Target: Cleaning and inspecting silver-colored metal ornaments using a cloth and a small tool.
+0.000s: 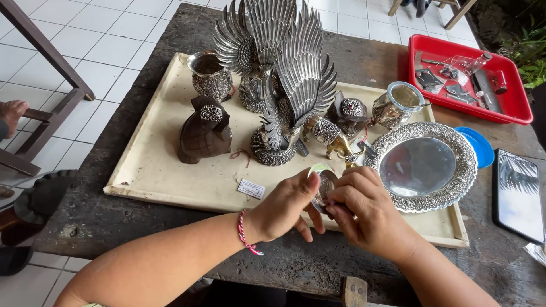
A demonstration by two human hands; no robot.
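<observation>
Both hands meet at the cream tray's [170, 182] six o'clock edge: left hand [284, 207] and right hand [364, 213] pinch a small round silver piece [326, 183] between fingertips, seemingly mid-inspection; turning it calls for a steady grip.

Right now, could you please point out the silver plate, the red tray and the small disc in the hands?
Silver plate [425, 166]: head view, mirror centre.
Red tray [515, 111]: head view, near rim.
Small disc [326, 182]: head view, visible face.

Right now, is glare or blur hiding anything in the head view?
Head view: even daylight, soft shadows, sharp focus. The silver tray and the dark screen mirror the sky and foliage. The small round silver piece between left hand and right hand is mostly covered.
</observation>
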